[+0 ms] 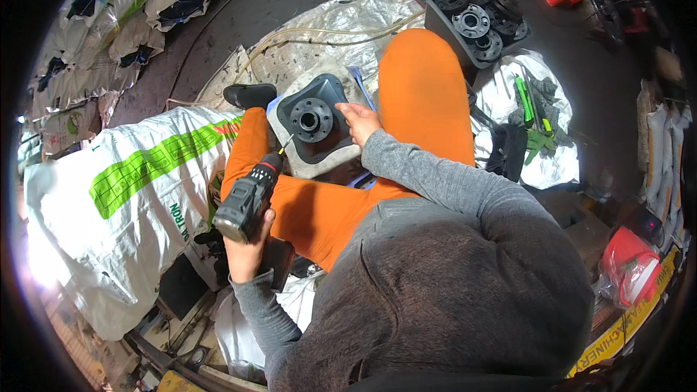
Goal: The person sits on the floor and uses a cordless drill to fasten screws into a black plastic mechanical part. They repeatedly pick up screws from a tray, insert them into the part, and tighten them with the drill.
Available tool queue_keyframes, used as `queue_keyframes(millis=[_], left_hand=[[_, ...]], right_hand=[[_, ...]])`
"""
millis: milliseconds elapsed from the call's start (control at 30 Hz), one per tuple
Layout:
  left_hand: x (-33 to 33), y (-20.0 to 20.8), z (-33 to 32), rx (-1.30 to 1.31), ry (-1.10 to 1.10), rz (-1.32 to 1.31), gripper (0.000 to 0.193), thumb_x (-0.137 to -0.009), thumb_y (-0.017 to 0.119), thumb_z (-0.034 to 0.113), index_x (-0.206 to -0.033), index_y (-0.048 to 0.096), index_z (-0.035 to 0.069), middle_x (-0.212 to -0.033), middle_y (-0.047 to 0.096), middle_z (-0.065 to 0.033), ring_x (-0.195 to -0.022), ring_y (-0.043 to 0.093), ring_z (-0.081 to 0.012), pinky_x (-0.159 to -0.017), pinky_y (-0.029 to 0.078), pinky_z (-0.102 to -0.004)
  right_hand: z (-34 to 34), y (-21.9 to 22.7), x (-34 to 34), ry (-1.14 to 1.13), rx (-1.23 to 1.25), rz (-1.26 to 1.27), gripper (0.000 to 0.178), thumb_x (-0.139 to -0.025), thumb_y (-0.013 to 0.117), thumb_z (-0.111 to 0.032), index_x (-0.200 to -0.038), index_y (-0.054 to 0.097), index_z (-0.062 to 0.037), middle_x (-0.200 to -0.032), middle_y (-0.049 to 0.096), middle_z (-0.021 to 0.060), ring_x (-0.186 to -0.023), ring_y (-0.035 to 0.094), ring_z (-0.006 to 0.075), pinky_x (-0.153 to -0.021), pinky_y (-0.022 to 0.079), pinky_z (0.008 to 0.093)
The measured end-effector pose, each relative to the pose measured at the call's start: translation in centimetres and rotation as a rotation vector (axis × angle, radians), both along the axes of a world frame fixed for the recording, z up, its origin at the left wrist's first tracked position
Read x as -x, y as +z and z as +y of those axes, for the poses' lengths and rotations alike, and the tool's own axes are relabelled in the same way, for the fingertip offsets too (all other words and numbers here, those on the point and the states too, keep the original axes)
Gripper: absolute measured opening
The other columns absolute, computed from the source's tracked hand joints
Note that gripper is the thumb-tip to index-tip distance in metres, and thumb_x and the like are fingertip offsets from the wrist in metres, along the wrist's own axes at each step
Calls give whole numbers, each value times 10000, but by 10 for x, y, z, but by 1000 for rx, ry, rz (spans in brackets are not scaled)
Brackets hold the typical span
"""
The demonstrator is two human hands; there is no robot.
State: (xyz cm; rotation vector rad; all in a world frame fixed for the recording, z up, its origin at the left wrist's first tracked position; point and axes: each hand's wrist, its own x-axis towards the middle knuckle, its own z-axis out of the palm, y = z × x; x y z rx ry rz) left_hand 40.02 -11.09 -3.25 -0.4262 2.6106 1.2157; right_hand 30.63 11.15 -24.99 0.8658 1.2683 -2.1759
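Dark floor, glare at left

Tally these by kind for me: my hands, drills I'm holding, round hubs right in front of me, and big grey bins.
Hands, left hand and right hand: 2
Drill: 1
Round hub: 1
Grey bin: 1
Total: 5
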Motion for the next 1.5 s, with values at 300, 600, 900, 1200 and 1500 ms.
queue_keyframes(millis=[300,600,900,1200,1500], left_hand=[[54,-21,2,33,-151,-38,338,-803,740,170,-1077,630,6,-985,681,-76,-916,634,-167,-840,479,-319],[83,-18,12,96,-245,1,356,-815,728,143,-1121,602,13,-974,665,-55,-845,616,-133,-748,489,-278],[94,-3,14,123,-179,-214,303,-822,717,164,-1074,623,26,-770,623,9,-491,457,-56,-441,366,-243],[100,-34,3,47,-59,-252,360,-833,725,229,-1109,590,40,-810,655,-39,-583,545,-72,-496,428,-233],[108,-30,10,44,-129,-246,345,-811,745,207,-1078,609,37,-791,653,-29,-557,531,-68,-479,418,-232]], right_hand=[[-16,-32,15,162,-417,142,416,-763,760,-382,-939,701,-10,-916,679,100,-865,612,169,-806,470,289],[-33,-34,25,173,-349,342,422,-803,720,-373,-891,674,37,-762,644,74,-731,560,120,-703,461,285],[-28,-11,23,178,-231,397,442,-808,686,-389,-972,671,22,-873,674,186,-838,645,251,-775,479,352],[-34,-26,20,203,-300,314,502,-811,673,-419,-1022,655,36,-906,669,211,-858,650,288,-786,487,358],[-26,-21,14,228,-443,324,456,-804,679,-429,-944,678,4,-828,674,173,-789,647,269,-753,488,355]])
